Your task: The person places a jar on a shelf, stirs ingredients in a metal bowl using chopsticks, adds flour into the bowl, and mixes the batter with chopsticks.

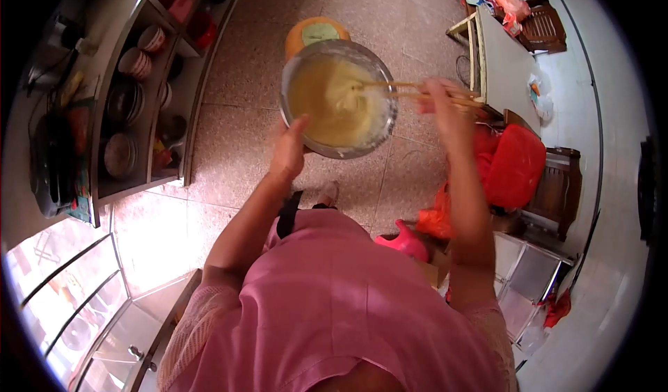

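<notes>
A round metal bowl (381, 129) holds a pale yellow, wet mixture (334, 103), with some whiter lumps near its middle. My left hand (290, 147) grips the bowl's near left rim, thumb on top and fingers hidden below. Chopsticks (403, 94) are held in my right hand (445, 99), blurred by motion, at the right of the bowl. Their tips reach into the mixture. Beneath the far side of the bowl shows a round orange stool top (298, 38) with a light green centre.
Shelves (154, 124) with stacked bowls stand at the left. On the right are a white-topped table (511, 72), a red plastic item (516, 163) and a wooden chair (553, 190). A pink plastic object (405, 242) lies low near my body.
</notes>
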A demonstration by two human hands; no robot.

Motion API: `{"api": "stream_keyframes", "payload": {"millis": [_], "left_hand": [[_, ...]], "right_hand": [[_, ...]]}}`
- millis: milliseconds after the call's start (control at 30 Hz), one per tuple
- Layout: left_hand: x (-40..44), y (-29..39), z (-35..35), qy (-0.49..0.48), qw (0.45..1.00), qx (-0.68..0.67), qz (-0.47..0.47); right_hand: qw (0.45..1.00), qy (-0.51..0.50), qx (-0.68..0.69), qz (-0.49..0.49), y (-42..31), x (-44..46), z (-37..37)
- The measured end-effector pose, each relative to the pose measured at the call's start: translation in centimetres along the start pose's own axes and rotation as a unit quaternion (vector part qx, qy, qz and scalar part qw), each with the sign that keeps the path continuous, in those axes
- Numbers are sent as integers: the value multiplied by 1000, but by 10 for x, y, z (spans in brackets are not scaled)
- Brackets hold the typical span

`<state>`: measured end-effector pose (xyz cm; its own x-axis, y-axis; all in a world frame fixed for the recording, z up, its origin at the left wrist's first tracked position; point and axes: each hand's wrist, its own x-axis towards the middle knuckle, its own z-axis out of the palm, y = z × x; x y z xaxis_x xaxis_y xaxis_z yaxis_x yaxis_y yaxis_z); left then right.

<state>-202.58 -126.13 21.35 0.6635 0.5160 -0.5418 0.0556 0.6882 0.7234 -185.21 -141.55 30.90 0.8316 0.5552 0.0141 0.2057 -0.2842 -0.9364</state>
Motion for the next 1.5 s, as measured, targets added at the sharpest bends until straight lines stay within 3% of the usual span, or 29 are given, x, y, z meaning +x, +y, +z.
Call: {"api": "stream_keyframes", "payload": {"millis": [67,100,133,200,233,333,367,400,467,533,600,633,667,733,767,867,900,967,1000,1067,1133,1200,1333,1400,1467,1500], "left_hand": [[7,-7,-2,-3,1000,-8,4],[13,-5,-12,-24,998,-49,-20],[11,0,-16,-43,994,-90,-47],[9,5,-14,-38,995,-91,-31],[8,-2,-11,-21,998,-55,-21],[18,-9,-11,-20,999,-35,-15],[22,-9,-18,-25,998,-51,-25],[22,-9,-24,-30,997,-67,-37],[15,2,-23,-40,995,-86,-37],[9,-5,-13,10,1000,-20,11],[6,-9,-5,-7,999,-31,-19],[8,-7,-12,-18,997,-59,-38],[10,-3,-21,-28,994,-87,-58],[11,0,-24,-39,993,-101,-48],[12,-7,-23,-23,997,-69,-28],[0,-5,-3,12,1000,-5,-8],[10,-9,-13,-8,1000,-25,-5],[14,-4,-29,-25,998,-56,-23],[9,3,-27,-40,998,-39,14],[8,-7,-19,-15,999,24,35],[6,-14,-4,-4,1000,-7,15],[3,-8,-9,-12,999,-38,-11],[5,0,-22,-48,998,-9,35],[-2,5,-15,-31,987,59,146],[-3,7,-15,-23,981,77,177],[-4,7,-15,-17,973,96,207]], "right_hand": [[1000,-18,-13,11,-6,-2,27],[996,-64,41,-44,-2,-11,27],[996,-63,42,-41,2,-10,12],[995,-40,-24,83,-1,0,-25],[999,20,-47,17,-4,0,-21],[999,7,-36,28,-5,-4,26],[994,-69,22,-83,4,-10,25],[994,-70,23,-80,4,-13,14],[998,-25,-10,58,1,-8,-20],[999,-8,-13,35,8,-1,-11],[998,-19,4,59,-2,-2,24],[994,-95,25,-41,-1,-11,25],[994,-96,27,-39,0,-11,15],[995,-56,-6,76,3,-7,-20],[999,-32,-2,27,3,-1,-23],[999,-28,-12,16,-1,-3,22],[993,-103,45,-24,7,-8,23],[996,-83,28,18,5,-9,-2],[996,-66,8,55,5,-7,-18],[998,-41,-16,33,16,-2,-15],[998,-49,19,-21,2,0,21],[999,-35,15,-10,-14,2,10],[1000,12,2,5,-11,12,-29],[999,13,20,40,7,10,-36],[996,-4,7,93,20,-5,-33],[985,-6,99,142,37,-14,-27]]}}
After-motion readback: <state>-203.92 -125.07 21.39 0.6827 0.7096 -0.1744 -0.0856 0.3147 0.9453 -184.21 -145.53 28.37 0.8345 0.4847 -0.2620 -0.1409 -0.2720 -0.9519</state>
